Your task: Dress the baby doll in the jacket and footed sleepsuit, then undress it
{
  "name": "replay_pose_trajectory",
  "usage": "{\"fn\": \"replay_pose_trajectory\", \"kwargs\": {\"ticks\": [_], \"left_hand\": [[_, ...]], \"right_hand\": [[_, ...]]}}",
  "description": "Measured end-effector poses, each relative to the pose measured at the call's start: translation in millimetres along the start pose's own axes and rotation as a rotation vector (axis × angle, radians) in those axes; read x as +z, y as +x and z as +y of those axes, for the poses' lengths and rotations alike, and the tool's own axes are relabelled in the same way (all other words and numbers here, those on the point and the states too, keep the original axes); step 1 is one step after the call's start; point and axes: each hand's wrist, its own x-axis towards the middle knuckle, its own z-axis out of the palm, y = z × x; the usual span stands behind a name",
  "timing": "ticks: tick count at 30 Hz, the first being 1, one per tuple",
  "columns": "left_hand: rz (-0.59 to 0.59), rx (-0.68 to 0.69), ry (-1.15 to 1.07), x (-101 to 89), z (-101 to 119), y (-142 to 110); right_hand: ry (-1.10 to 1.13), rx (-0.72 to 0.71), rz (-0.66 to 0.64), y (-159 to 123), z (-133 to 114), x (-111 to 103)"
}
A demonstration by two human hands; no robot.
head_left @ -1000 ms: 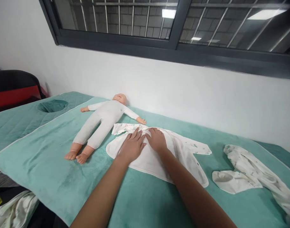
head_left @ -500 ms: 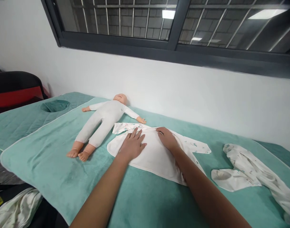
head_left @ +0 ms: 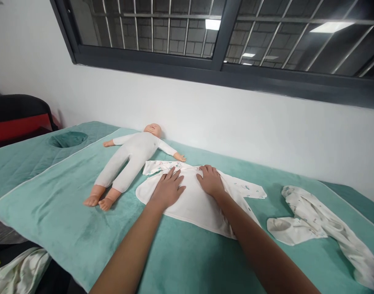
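A white baby shirt with small printed figures on its sleeves lies spread on the green bed cover. My left hand rests flat on the shirt's left part, fingers spread. On the upper right part, near the neckline, lies my right hand, its fingers stretched out and palm down on the cloth. A baby doll in a white bodysuit lies on its back to the left, arms out and feet toward me. One doll hand is close to the shirt's left sleeve.
Crumpled printed baby trousers lie on the right. The bed has a round hole at its left end. Behind it rise a white wall and a barred window. A black and red chair stands at far left; cloth hangs lower left.
My right hand's fingers have straightened and flattened on the shirt near the neckline. My left hand stays in place. The whole view has shifted slightly.
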Motion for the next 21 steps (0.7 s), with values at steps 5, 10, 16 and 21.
{"fn": "replay_pose_trajectory", "kwargs": {"ticks": [5, 10, 16, 21], "left_hand": [[-0.008, -0.034, -0.008, -3.0, 0.8, 0.6], [-0.046, -0.036, -0.003, -6.2, 6.9, -0.7], [0.093, -0.098, -0.079, -55.4, -24.6, -6.0], [0.372, -0.414, -0.185, -104.1, -124.5, -19.6]], "right_hand": [[-0.029, 0.002, -0.016, 3.1, 1.8, 4.3], [-0.020, -0.048, 0.030, -7.2, -15.5, -13.9], [0.138, -0.153, 0.033, 13.4, -56.0, -25.0], [0.342, 0.030, 0.036, 97.7, -112.3, 4.0]]}}
